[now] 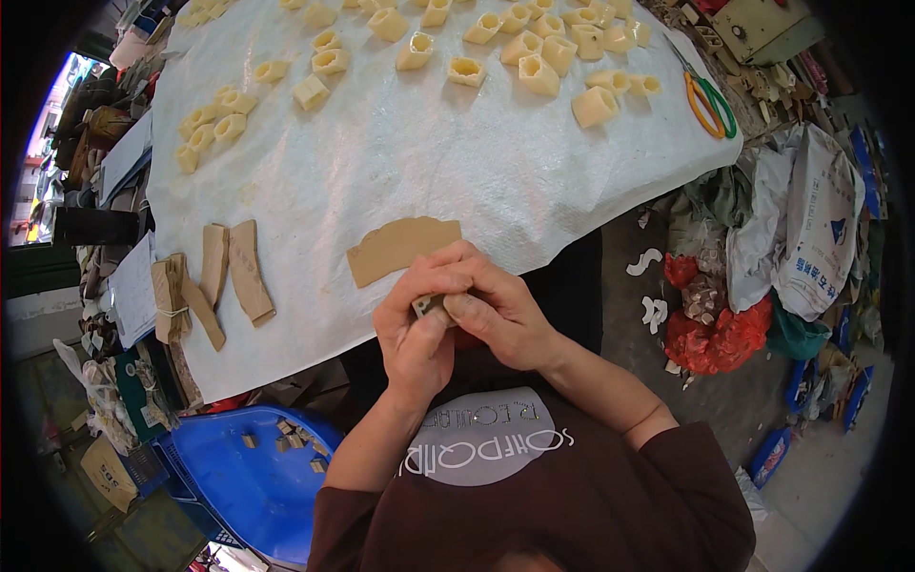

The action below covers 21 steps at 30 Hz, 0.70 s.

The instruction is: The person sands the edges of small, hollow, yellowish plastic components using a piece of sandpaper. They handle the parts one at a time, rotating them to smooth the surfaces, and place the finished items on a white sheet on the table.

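My left hand (pixel 410 329) and my right hand (pixel 507 319) come together above the table's near edge, with fingers closed round a small greyish-brown block (pixel 428 305). Only one end of it shows between the thumbs; my fingers hide the rest. Just beyond my hands, a tan piece of cardboard (pixel 400 248) with an uneven far edge lies flat on the white sheet (pixel 315 191). To the left are several narrow cardboard strips (pixel 250 272), and beside them stands a tied bundle of strips (pixel 172 297).
Many hollow pale-yellow pieces (pixel 538 74) cover the sheet's far side. Scissors (pixel 703 100) with orange and green handles lie at its right corner. Below left, a blue basin (pixel 257 486) holds several small brown blocks. Red bags (pixel 715 338) and white sacks (pixel 815 229) sit on the right.
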### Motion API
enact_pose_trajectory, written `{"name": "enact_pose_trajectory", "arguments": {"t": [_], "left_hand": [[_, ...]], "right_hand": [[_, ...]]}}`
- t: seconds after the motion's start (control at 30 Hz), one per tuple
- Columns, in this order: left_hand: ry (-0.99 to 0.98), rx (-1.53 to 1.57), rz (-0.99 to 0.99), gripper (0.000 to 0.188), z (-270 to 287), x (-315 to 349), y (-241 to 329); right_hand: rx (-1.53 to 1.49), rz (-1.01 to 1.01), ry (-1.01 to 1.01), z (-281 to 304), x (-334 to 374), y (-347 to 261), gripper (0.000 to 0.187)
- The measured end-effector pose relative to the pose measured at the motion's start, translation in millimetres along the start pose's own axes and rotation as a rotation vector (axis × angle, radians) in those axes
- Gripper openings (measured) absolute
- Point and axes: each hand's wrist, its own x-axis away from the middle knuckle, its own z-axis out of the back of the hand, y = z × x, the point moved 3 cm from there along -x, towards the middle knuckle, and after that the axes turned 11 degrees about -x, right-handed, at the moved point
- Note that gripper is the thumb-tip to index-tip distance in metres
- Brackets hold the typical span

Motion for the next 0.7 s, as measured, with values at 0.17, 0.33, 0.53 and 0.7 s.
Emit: {"name": "enact_pose_trajectory", "arguments": {"t": [0.17, 0.33, 0.53, 0.7], "left_hand": [[0.023, 0.224, 0.141, 0.026, -3.2, -0.8, 1.1], [0.01, 0.061, 0.014, 0.027, -0.3, 1.6, -1.2], [0.119, 0.151, 0.112, 0.028, -3.1, 1.9, -2.3], [0.117, 0.365, 0.196, 0.028, 1.0, -2.2, 4.8]], "right_hand": [[-0.246, -0.111, 0.006, 3.4, 2.0, 0.8, 0.026], [0.109, 0.023, -0.018, -0.7, 1.6, -4.8, 0.026], [0.045, -0.007, -0.027, 3.0, 0.2, -1.0, 0.031], [0.122, 0.087, -0.001, 4.4, 6.0, 3.2, 0.04]]}}
